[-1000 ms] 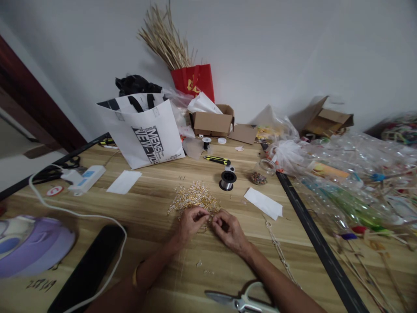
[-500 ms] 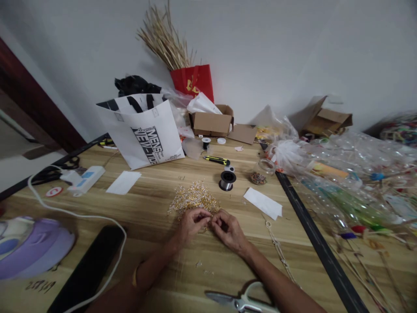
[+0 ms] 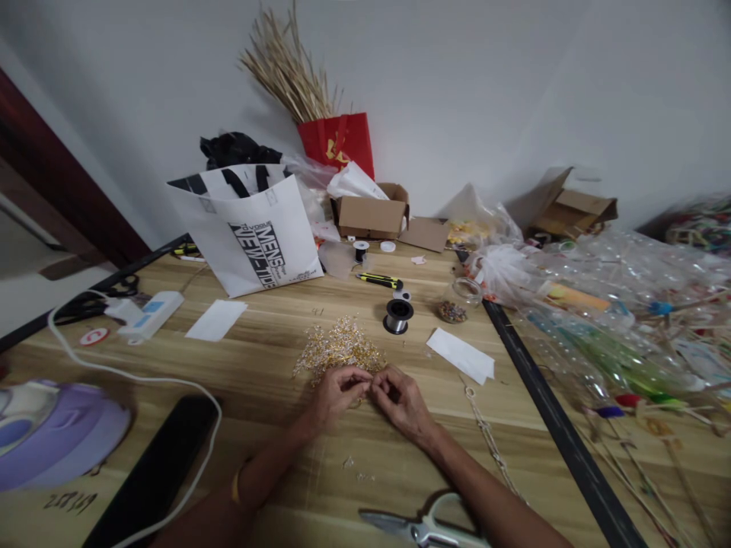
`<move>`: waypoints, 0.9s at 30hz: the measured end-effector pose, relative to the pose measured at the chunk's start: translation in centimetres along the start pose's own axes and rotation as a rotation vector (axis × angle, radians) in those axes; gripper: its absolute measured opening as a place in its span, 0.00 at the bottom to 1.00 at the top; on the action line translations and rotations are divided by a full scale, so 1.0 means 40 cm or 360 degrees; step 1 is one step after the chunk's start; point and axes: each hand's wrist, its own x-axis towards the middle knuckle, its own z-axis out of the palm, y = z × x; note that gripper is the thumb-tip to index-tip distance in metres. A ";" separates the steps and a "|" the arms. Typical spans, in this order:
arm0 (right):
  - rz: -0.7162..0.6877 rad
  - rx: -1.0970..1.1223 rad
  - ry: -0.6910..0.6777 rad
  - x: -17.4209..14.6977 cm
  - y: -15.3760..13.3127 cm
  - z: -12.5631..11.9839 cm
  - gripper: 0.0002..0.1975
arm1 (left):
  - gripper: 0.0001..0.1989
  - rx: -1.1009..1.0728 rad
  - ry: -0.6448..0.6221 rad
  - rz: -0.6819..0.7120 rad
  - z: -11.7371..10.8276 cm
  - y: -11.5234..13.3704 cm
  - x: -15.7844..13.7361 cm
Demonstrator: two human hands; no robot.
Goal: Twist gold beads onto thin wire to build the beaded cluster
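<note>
My left hand (image 3: 341, 393) and my right hand (image 3: 400, 401) meet fingertip to fingertip over the wooden table (image 3: 274, 426). Both are closed in a pinch, and whatever sits between the fingertips is too small to make out. Just beyond them spreads a tangled pile of gold and clear beads on fine wire (image 3: 336, 346). Behind that stands a black spool of thin silvery wire (image 3: 398, 316). A few small clear bits (image 3: 349, 462) lie on the near side of my hands. Scissors (image 3: 426, 527) rest by my right forearm.
A yellow-black utility knife (image 3: 380, 281), a glass jar of small beads (image 3: 458, 302) and white paper (image 3: 461, 355) lie farther back. A white bag (image 3: 251, 236) stands at the left. A white cable (image 3: 154, 378) crosses the left side; clear plastic bottles (image 3: 594, 350) crowd the right.
My two hands have drawn very slightly closer at the fingertips. Everything else on the table stays where it was.
</note>
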 end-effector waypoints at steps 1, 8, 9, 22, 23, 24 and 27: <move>-0.0002 -0.0001 -0.0001 0.000 0.000 0.000 0.07 | 0.08 -0.0008 -0.0001 -0.0002 0.000 -0.001 0.000; 0.0020 0.0003 0.0001 -0.001 0.004 0.002 0.06 | 0.11 -0.0017 -0.0012 0.0026 0.000 -0.012 0.002; 0.0024 -0.0001 0.0000 -0.001 0.004 0.001 0.06 | 0.11 -0.0008 -0.0008 0.0035 0.000 -0.014 0.002; 0.0023 0.0000 0.0023 0.000 0.007 0.002 0.06 | 0.09 0.0068 -0.0013 0.0079 -0.003 0.004 -0.003; 0.0023 0.0000 0.0025 -0.001 0.007 0.002 0.06 | 0.10 0.0044 -0.0024 0.0068 -0.003 0.003 -0.003; 0.0019 -0.0003 0.0028 -0.001 0.007 0.002 0.06 | 0.10 0.0017 -0.0034 0.0054 -0.002 0.001 -0.002; 0.0002 -0.0011 0.0022 -0.001 0.007 0.001 0.07 | 0.11 -0.0034 -0.0064 0.0006 -0.001 -0.003 0.001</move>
